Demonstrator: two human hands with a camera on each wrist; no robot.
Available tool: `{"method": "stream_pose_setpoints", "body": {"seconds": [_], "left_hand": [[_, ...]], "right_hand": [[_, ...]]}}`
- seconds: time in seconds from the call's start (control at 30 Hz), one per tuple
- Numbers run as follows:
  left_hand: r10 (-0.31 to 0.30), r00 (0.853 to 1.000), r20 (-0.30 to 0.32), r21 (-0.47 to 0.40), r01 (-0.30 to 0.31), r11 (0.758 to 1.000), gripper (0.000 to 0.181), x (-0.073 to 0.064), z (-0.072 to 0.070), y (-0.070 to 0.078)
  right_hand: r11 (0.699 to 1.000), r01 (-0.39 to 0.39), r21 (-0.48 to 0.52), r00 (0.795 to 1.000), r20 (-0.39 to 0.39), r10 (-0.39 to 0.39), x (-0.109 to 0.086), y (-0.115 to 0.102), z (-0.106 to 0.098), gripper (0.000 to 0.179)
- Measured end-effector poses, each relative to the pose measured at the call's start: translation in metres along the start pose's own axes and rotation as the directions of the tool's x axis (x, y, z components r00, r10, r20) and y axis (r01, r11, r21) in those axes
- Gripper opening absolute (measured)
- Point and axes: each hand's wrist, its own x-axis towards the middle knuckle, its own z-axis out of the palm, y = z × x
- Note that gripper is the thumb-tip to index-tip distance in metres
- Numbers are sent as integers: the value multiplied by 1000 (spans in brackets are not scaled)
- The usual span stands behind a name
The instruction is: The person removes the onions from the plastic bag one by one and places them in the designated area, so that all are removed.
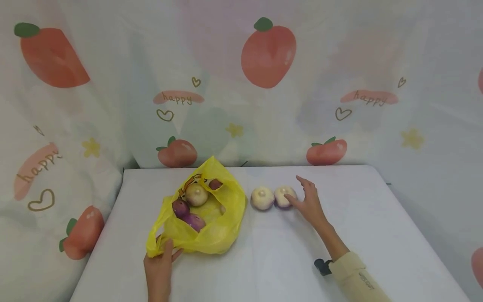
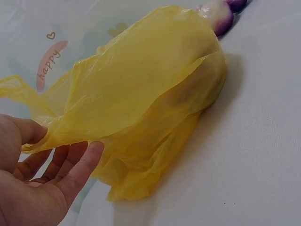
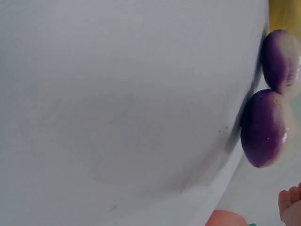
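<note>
A yellow plastic bag (image 1: 226, 226) lies with its mouth spread on the left of the table. Inside it I see a pale round turnip (image 1: 197, 195), purple vegetables (image 1: 194, 221) and a small dark reddish piece (image 1: 215, 184). My left hand (image 1: 160, 262) pinches the bag's near edge by its handle, thumb above and fingers below in the left wrist view. Right of the bag, two white-and-purple turnips (image 1: 262, 198) sit side by side. My right hand (image 1: 311, 205) is at the right-hand turnip (image 1: 284, 196), fingers spread, thumb overlapping it; whether they touch I cannot tell.
The white table (image 1: 362, 209) runs back to a hanging cloth (image 1: 219, 63) printed with fruit and hearts. A dark object (image 1: 322, 266), its kind unclear, shows by the right sleeve cuff.
</note>
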Motion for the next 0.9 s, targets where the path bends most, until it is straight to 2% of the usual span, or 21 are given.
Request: {"method": "stream_pose_setpoints", "body": {"seconds": [0.1,0.3,0.33,0.4,0.53,0.63,0.77,0.9], "left_hand": [[31,1000,-1,1,-31,1000,64,-3,3,4],[14,996,84,9,-15,1000,58,-36,7,68],[3,996,93,16,-4,1000,56,-40,8,76],[-5,996,94,13,3,1000,55,-44,10,82],[-2,996,94,-4,3,1000,53,-45,10,83],[21,995,97,-21,-19,1000,54,-43,10,77],[48,997,67,-34,-46,998,62,-27,8,46],[33,999,26,-20,-33,999,66,-10,6,11]], "right_hand": [[999,24,39,999,-23,-23,3,-11,4,69],[993,59,104,998,-36,-56,10,-31,11,65],[991,65,118,998,-35,-61,11,-33,12,65],[986,67,153,998,-26,-64,11,-40,14,64],[970,46,239,998,19,-52,8,-70,12,62],[963,34,266,998,48,-49,5,-96,10,59],[955,53,291,995,71,-77,4,-108,19,57],[932,44,360,990,109,-89,5,-102,42,57]]}}
